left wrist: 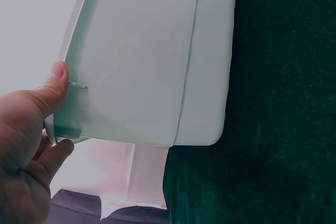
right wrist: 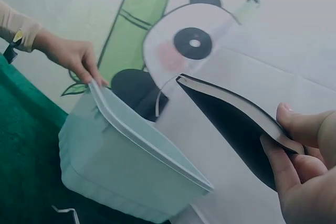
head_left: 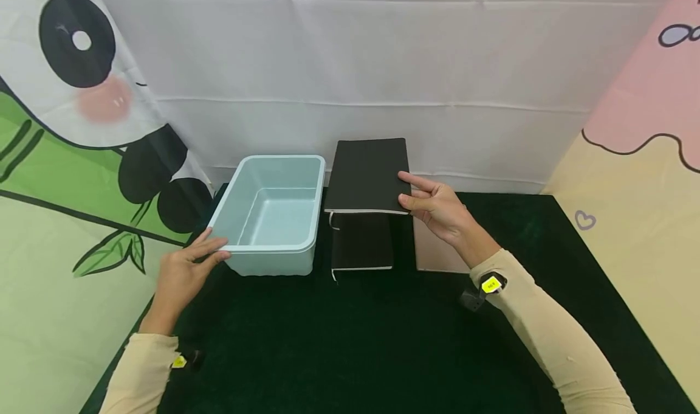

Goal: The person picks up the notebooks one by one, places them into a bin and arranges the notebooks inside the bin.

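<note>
My left hand grips the near left corner of a light blue plastic bin, thumb and fingers on either side of its rim. Nothing lies inside the bin. A black notebook with a ribbon marker is held in the air by my right hand, which pinches its right edge; in the right wrist view its white page edges show. Below it a smaller black notebook lies on the dark green cloth, partly covered in the head view. A beige notebook lies under my right hand and forearm, partly hidden.
The table is covered in dark green cloth. Close behind the bin and notebooks hangs a white curtain. Cartoon-printed cloth, with a panda at the left, walls in both sides.
</note>
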A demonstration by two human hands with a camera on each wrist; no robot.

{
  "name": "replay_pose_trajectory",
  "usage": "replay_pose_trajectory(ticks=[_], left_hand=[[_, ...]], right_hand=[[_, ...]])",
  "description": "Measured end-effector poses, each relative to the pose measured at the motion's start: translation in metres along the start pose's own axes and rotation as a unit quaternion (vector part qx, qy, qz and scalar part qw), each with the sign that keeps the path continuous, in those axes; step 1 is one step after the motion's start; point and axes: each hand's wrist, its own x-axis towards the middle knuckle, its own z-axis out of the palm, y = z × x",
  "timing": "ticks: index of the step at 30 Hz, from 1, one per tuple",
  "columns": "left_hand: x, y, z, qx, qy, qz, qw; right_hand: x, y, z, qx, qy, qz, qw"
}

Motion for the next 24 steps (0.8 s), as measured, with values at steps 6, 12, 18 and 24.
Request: replay_pose_trajectory(ticks=[6, 12, 18, 24], left_hand=[[-0.002, -0.003, -0.006, -0.002, -0.001, 0.004, 1.0000], [0.002, -0.002, -0.003, -0.008, -0.007, 0.001, 0.9999], [0.003, 0.000, -0.001, -0.005, -0.016, -0.014, 0.9998], [0.004, 0.002, -0.004, 0.003, -0.023, -0.025, 0.9994]], right_hand=[[0.026, 0.001, 0.042, -0.051, -0.006, 0.001, 0.999], [0.052, 0.004, 0.073, -0.058, -0.012, -0.009, 0.998], [0.074, 0.016, 0.098, -0.071, -0.010, -0.009, 0.997], [0.091, 0.031, 0.121, -0.101, -0.003, -0.002, 0.995]])
